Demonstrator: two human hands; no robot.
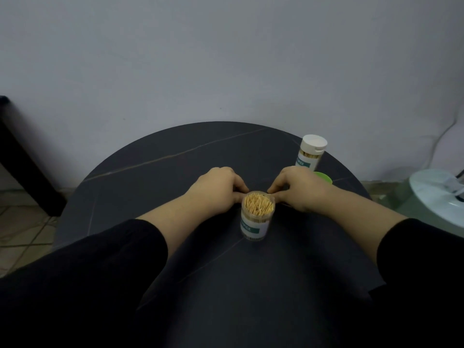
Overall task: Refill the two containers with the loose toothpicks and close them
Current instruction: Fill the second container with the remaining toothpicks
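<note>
An open clear toothpick container with a green-and-white label stands upright at the table's middle, packed with toothpicks. My left hand grips its upper rim from the left, thumb on the side and curled fingers at the back. My right hand grips the rim the same way from the right. A second container stands at the back right, filled and closed with a white flip lid. A green lid lies behind my right hand, mostly hidden. No loose toothpicks show on the table.
The round dark table stands against a pale wall. A white fan base sits on the floor to the right. Dark furniture stands at the left over a tiled floor.
</note>
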